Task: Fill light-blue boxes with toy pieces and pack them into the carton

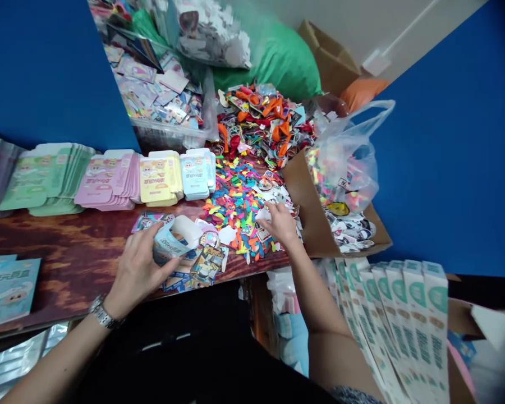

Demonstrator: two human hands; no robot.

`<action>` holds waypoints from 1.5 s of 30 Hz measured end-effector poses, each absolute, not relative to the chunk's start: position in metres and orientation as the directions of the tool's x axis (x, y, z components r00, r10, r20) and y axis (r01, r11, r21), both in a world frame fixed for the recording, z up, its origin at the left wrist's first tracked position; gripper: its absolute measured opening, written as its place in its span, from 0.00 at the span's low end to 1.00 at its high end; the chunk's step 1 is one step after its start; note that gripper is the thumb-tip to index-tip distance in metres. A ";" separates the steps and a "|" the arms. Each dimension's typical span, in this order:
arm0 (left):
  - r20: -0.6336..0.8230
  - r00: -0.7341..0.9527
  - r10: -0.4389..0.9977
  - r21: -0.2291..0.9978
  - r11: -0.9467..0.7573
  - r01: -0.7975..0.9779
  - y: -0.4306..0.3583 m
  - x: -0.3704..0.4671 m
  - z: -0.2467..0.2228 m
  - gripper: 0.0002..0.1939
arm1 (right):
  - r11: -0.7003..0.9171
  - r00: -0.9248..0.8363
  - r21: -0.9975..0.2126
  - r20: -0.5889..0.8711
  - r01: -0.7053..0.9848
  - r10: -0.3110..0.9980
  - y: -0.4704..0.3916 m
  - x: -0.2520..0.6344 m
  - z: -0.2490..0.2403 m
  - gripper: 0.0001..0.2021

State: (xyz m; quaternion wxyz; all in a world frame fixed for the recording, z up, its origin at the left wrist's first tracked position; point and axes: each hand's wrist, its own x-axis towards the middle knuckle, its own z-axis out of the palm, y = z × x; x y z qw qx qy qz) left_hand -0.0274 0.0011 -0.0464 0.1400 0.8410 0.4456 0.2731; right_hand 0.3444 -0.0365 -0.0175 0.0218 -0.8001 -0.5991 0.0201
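Observation:
My left hand (137,269) holds a small pale-blue printed box (173,240) with its flap open, just above several printed cards (202,264) on the dark wooden table (67,241). A watch sits on that wrist. My right hand (280,223) reaches into a heap of small colourful pieces (233,202) and white-edged stickers (273,193), fingers pinching at a white sticker. Whether it has a firm grip is unclear.
Stacks of flat folded boxes, green (42,177), pink (107,179), yellow (157,178) and blue (197,173), line the table's back. A clear bin of cards (160,95), a balloon pile (261,120), a plastic bag in a cardboard box (345,168) and upright white-green cartons (399,314) surround me.

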 end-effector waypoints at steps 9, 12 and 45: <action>0.336 0.495 0.801 0.509 -0.597 0.620 0.001 -0.013 -0.039 0.36 | 0.146 -0.183 -0.235 -0.141 0.961 0.973 -0.031 0.285 -0.041 0.18; 0.353 0.490 0.797 0.507 -0.603 0.616 -0.001 -0.015 -0.037 0.35 | 0.100 -0.158 -0.357 -0.138 0.929 0.978 -0.027 0.288 -0.043 0.10; 0.353 0.537 0.766 0.366 -0.641 0.674 0.001 0.014 -0.048 0.41 | 0.283 -0.262 -0.671 0.135 0.686 0.955 -0.023 0.213 -0.001 0.11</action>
